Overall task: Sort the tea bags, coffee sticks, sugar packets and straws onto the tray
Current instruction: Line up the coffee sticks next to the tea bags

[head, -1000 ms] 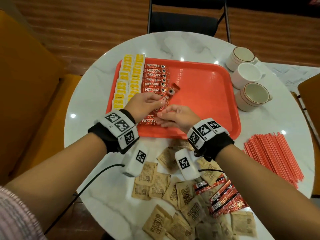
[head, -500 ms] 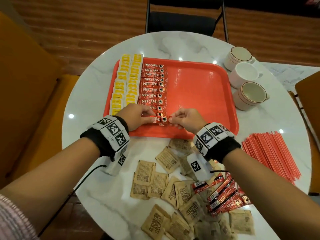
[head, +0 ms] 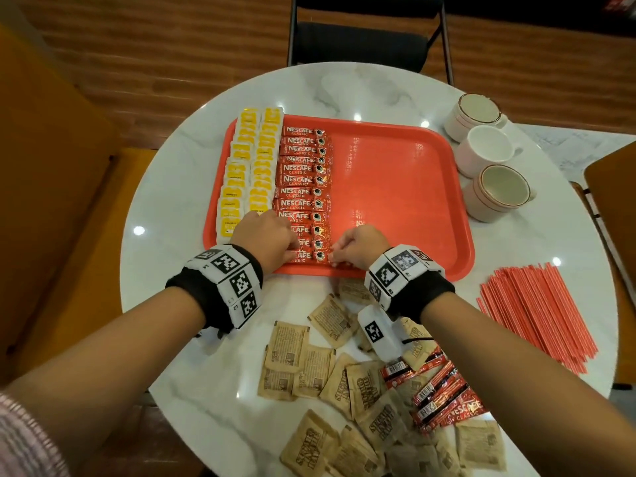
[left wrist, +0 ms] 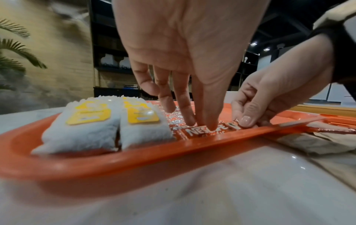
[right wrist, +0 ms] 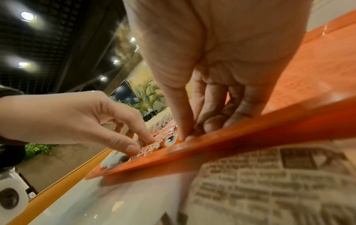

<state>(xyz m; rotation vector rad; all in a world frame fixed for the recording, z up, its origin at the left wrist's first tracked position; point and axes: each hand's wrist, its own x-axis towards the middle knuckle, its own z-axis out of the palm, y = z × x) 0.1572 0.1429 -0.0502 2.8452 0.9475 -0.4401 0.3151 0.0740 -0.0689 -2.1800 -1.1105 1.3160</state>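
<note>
An orange tray (head: pixel 395 187) holds two columns of yellow-labelled tea bags (head: pixel 247 166) at its left and a column of red coffee sticks (head: pixel 303 170) beside them. The nearest coffee stick (head: pixel 311 255) lies flat along the tray's front rim. My left hand (head: pixel 294 251) presses its fingertips down on the stick's printed middle (left wrist: pixel 196 130). My right hand (head: pixel 334 258) pinches the stick's right end (right wrist: pixel 169 141) between thumb and index finger. Brown sugar packets (head: pixel 330 370), loose coffee sticks (head: pixel 444 394) and orange straws (head: pixel 537 311) lie on the table.
Three white cups (head: pixel 499 192) stand right of the tray on the round marble table (head: pixel 172 208). The tray's right half is bare. A black chair (head: pixel 361 39) stands behind the table, with orange seats at the left and right.
Both hands brought a coffee stick toward me and laid it at the front end of the column. The earlier tilted stick now lies in line.
</note>
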